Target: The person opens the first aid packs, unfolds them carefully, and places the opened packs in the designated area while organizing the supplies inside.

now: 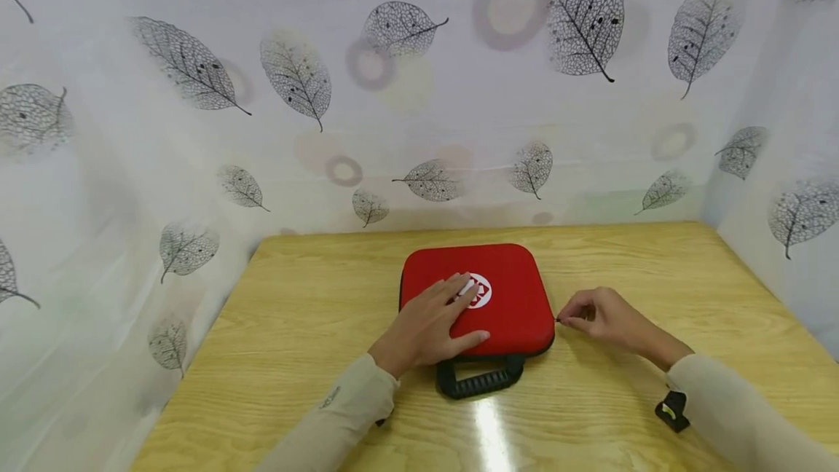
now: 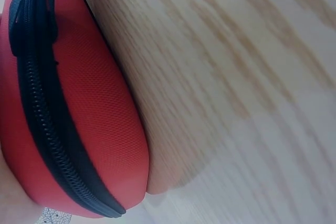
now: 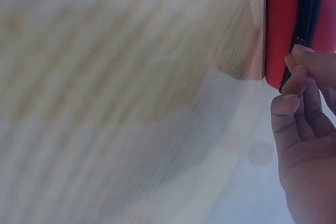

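Observation:
A red hard-shell case with a white round emblem lies flat on the wooden table. Its black carry handle points toward me. Fingers spread, my left hand rests on the lid, partly covering the emblem. At the case's right side, near the front corner, my right hand pinches a small dark zipper pull between thumb and finger. The right wrist view shows those fingertips at the zipper slider, mostly hiding the pull. Closed zipper teeth run along the side seen in the left wrist view.
The wood-grain table extends around the case on all sides. Behind it and at both sides hangs a pale curtain printed with dark leaves. A black strap piece sits under the right sleeve.

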Available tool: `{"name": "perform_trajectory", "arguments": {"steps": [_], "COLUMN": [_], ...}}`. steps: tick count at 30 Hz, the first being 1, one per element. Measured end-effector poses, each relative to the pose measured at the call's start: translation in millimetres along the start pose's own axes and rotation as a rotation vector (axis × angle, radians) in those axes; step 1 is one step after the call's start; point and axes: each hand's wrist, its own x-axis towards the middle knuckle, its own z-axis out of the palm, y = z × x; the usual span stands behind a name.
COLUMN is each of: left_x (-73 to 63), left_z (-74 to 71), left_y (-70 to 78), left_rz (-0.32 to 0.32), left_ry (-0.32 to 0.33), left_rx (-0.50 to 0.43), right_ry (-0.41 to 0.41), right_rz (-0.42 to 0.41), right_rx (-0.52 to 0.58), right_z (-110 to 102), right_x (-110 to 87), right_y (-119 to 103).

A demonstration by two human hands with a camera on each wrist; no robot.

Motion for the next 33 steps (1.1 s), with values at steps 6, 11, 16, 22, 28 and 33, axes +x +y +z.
{"name": "perform_trajectory", "arguments": {"steps": [6,11,16,22,28,33], "left_x": [0.4,0.8,0.2,0.0,-0.1,-0.4], "left_z": [0.7,-0.1,0.7,1.6,1.7,0.5], "left_y": [-1.1,-1.0,-0.1,-0.1,-1.0,-1.0], "left_rz": [0.004,0.0,-0.01,-0.008,0.002,0.007], "left_ry": [0.011,0.003,-0.006,-0.002,0.007,0.006], "left_rx": [0.008,0.002,0.001,0.002,0.002,-0.002], "right_ry": [-0.005,-0.009,-0.024,-0.027,-0.029,-0.035], "right_rz": [-0.027,-0.043,-0.035,-0.007,0.017,-0.015], "right_rx": [0.027,0.072,0.143,0.188,0.225,0.239], "right_z": [4,8,12,15,20,25], "right_x": [-9.9,-16.6,-21.9,-25.5,-29.3,-30.9], "right_y": [-6,-7,-8,-12,-16,-18]}}
